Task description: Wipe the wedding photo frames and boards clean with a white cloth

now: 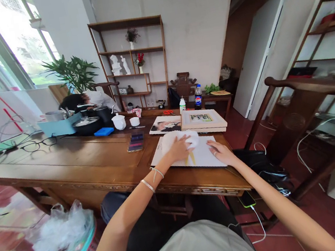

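Observation:
A white sheet or board (209, 156) lies at the table's near edge, with yellow marks low on its middle. On its upper part sits a soft white wad (166, 141) that looks like cotton. My left hand (180, 149) lies over this wad with its fingers spread, partly covering it. Flat on the sheet's right side rests my right hand (221, 151), fingers stretched out and holding nothing. Just behind the sheet are a printed picture (163, 125) and a thick pale box or book (205, 120) bearing a small picture.
A phone (135, 142) lies left of the sheet. Further back stand a white teapot (119, 121), a cup (135, 121), a white bottle (182, 105) and a cola bottle (198, 97). Red scissors (168, 111) lie nearby. A wooden chair (293, 118) flanks the right; a person leans over at back left.

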The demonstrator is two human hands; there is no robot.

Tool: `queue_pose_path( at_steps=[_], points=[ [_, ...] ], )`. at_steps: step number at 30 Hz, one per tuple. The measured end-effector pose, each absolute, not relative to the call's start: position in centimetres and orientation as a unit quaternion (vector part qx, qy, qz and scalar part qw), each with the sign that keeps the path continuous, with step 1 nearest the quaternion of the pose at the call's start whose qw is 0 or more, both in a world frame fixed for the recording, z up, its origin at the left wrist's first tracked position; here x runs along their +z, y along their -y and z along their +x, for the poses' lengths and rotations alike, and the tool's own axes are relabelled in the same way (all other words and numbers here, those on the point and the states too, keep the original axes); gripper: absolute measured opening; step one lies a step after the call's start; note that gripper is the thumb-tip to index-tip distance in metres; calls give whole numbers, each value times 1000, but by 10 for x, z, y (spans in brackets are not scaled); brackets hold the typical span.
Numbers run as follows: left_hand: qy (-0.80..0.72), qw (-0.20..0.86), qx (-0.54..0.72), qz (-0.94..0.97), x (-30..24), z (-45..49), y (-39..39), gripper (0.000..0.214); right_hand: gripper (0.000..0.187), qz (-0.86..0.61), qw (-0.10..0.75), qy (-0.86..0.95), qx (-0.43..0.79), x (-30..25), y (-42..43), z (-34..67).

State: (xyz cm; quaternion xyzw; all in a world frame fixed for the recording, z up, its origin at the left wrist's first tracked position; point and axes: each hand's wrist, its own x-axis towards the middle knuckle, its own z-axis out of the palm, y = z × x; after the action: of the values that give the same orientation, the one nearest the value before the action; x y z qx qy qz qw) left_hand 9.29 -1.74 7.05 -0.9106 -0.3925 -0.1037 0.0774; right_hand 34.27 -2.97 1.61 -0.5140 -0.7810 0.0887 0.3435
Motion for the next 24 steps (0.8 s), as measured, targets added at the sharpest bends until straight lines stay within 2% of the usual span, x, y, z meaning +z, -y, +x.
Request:
queue_pose_path(
  at_steps=[4, 13, 17, 20, 24],
  points=[
    [389, 88, -91, -912, 67, 86, 15, 31, 35, -517, 346, 778, 90, 15, 30, 342],
    [296, 55, -112, -947, 65, 63, 114, 28, 34, -514, 355, 775, 91, 15, 29, 341],
    [354, 59, -140, -923, 68, 38, 87, 40, 33, -507, 362, 776, 98, 14, 29, 343],
    [393, 69, -115, -910, 70, 21, 48, 45, 33, -508, 364, 774, 104, 14, 29, 343],
    [411, 37, -71, -908, 68, 16, 11, 32, 34, -516, 355, 773, 101, 15, 30, 342]
  ],
)
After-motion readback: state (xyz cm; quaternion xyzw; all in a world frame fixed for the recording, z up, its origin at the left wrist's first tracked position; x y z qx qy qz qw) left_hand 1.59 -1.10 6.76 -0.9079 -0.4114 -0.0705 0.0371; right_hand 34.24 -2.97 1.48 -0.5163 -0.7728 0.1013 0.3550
